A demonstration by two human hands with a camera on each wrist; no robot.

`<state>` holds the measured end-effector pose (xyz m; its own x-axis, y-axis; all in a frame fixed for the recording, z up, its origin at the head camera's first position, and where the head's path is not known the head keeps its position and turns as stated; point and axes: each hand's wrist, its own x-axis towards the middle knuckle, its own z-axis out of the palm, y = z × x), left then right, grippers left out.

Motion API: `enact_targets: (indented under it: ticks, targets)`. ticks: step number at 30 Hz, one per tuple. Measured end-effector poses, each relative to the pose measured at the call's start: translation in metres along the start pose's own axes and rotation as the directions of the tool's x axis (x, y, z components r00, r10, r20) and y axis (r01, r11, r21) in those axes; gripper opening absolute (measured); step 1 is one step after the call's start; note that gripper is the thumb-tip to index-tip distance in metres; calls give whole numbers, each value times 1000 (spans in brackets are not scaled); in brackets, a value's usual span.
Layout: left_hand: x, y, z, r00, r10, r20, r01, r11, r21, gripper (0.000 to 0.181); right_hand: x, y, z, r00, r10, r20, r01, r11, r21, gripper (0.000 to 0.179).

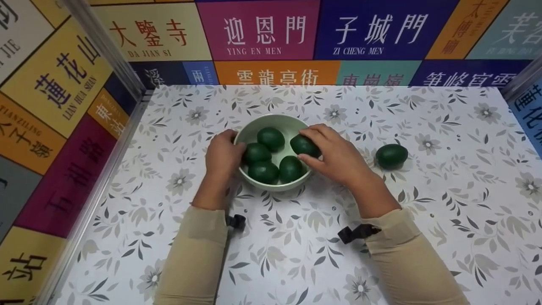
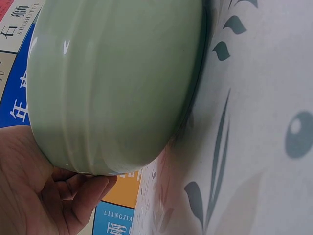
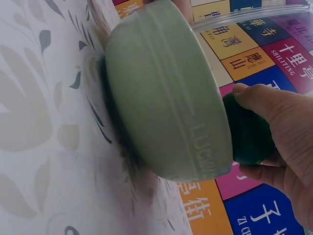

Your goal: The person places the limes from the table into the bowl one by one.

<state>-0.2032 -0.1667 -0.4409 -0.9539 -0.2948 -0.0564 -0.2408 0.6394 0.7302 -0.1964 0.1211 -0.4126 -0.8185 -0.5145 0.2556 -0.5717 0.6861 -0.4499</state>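
A pale green bowl [image 1: 275, 186] stands on the table, with several smooth dark green avocados inside, among them an avocado [image 1: 271, 139] at the back. My left hand [image 1: 223, 154] grips the bowl's left side, thumb at the rim and fingers along the outer wall. In the left wrist view those fingers [image 2: 90, 198] curl against the bowl's side [image 2: 117, 88]. With my right hand [image 1: 336, 154] I hold another avocado [image 1: 305, 145] between thumb and fingers at the bowl's right rim. The right wrist view shows this avocado [image 3: 250, 129] at the rim, its far side hidden by the hand.
One more avocado [image 1: 391, 156] lies on the table to the right of my right hand. The table [image 1: 288, 245] has a white cover with grey leaves and flowers. Colourful lettered panels [image 1: 258, 31] stand along the back and left edges.
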Motion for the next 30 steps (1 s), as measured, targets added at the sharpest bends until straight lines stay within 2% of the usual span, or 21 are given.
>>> enact_targets:
  ticks: [5,13,18,26,30]
  targets:
    - [0,-1,-1,1000,15,-2,-15,1000,4,27,2,-3,8,1000,-2,-10,2,1000,-13,55]
    - [0,0,0,1000,7,-4,-6,1000,20,27,3,-6,19,999,-23,-37,22,999,-29,51]
    - [1,0,0,1000,9,-10,-9,1000,24,28,5,-6,21,1000,-18,-14,18,999,-29,51]
    - [1,0,-1,1000,29,-11,-29,999,28,28,6,-9,20,999,30,20,-29,999,-30,52]
    - [0,0,-1,1000,19,3,-19,1000,22,29,6,-10,21,998,52,44,-50,998,-30,52]
